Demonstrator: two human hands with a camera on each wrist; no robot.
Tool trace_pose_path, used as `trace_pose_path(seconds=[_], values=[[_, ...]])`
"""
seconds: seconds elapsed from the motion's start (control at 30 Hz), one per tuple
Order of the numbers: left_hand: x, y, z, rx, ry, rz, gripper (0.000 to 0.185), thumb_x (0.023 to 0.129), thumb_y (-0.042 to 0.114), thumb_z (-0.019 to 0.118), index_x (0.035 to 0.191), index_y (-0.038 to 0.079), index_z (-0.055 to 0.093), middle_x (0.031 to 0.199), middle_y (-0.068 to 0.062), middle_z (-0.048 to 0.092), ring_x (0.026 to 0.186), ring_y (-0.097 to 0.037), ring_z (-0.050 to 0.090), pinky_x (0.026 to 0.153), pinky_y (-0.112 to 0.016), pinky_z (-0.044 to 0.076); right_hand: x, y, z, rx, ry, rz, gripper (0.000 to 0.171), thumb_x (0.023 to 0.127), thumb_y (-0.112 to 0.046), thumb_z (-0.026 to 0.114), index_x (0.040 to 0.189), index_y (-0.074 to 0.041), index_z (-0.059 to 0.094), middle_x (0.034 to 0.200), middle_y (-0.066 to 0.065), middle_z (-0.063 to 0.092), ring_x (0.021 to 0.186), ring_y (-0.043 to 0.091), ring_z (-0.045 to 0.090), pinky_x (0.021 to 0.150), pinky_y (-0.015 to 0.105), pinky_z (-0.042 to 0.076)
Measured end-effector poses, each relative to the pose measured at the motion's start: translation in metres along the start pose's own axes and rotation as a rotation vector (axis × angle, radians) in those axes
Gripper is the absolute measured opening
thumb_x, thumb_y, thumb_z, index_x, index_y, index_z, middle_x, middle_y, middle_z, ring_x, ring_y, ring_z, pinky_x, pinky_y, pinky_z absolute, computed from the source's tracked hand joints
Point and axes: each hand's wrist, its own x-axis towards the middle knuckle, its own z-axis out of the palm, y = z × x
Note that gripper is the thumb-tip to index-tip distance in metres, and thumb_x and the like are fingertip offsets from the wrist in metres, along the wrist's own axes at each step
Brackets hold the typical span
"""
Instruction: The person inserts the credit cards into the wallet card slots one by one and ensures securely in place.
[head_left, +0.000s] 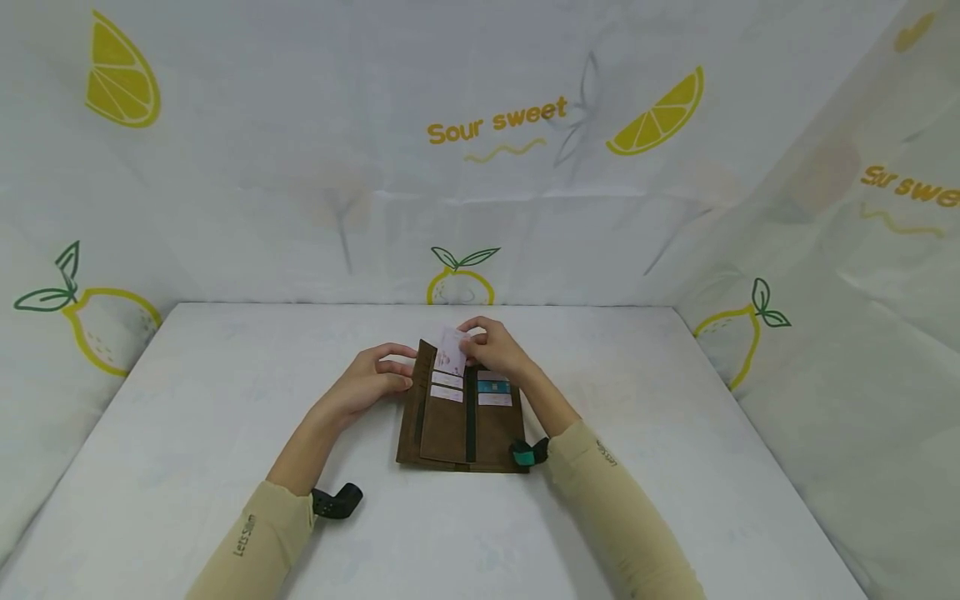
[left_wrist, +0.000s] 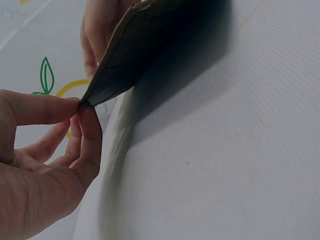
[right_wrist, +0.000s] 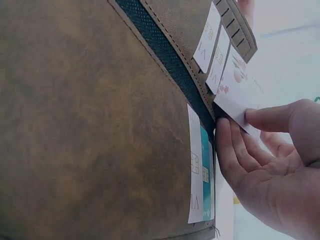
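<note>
A brown wallet (head_left: 442, 433) lies opened out on the white table, its left side tilted up. My left hand (head_left: 369, 385) pinches the wallet's left edge between thumb and fingers, as the left wrist view shows up close. With thumb and fingers my right hand (head_left: 491, 346) pinches a white card with a pink flower print (right_wrist: 240, 87), which stands up out of the top of the left card slots. Two white cards (right_wrist: 212, 55) sit in the slots below it. In the right-hand slots are white cards (right_wrist: 194, 165) and a teal card (right_wrist: 205, 170).
The white table (head_left: 225, 417) reaches back to a white curtain (head_left: 300, 167) printed with lemons, which also hangs at both sides. A black wrist camera (head_left: 337, 502) stands out from the left sleeve, another (head_left: 529, 452) from the right, overlapping the wallet's lower right corner.
</note>
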Motion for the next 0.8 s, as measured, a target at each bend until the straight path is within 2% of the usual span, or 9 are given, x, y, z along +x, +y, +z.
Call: trace_pose_path(seconds=[0.2, 0.5, 0.8], values=[[-0.0015, 0.0006, 0.0000, 0.007, -0.002, 0.000, 0.048, 0.099, 0.000, 0.067, 0.147, 0.000, 0.058, 0.117, -0.015, 0.071, 0.095, -0.015, 0.068, 0.088, -0.026, 0.055, -0.0031, 0.0004, -0.0023, -0.011, -0.054, -0.038, 0.032, 0.108, -0.004, 0.061, 0.139, 0.001, 0.054, 0.098, 0.014, 0.072, 0.089, 0.018, 0.073, 0.090, 0.040, 0.066], [-0.0020, 0.0003, -0.0009, 0.004, -0.010, 0.001, 0.048, 0.099, 0.001, 0.067, 0.147, 0.000, 0.057, 0.118, -0.014, 0.071, 0.097, -0.015, 0.067, 0.088, -0.026, 0.055, -0.0026, 0.0048, -0.0041, -0.019, -0.084, -0.047, 0.030, 0.106, -0.001, 0.063, 0.135, 0.003, 0.062, 0.107, 0.018, 0.069, 0.097, 0.025, 0.076, 0.093, 0.041, 0.066], [-0.0037, 0.0022, -0.0011, 0.012, -0.016, -0.001, 0.049, 0.100, 0.003, 0.068, 0.147, 0.002, 0.057, 0.121, -0.015, 0.070, 0.099, -0.016, 0.068, 0.090, -0.028, 0.054, -0.0020, 0.0084, -0.0058, -0.201, -0.121, -0.091, 0.017, 0.102, -0.009, 0.072, 0.116, -0.001, 0.077, 0.113, 0.016, 0.077, 0.096, 0.015, 0.072, 0.090, 0.030, 0.058]])
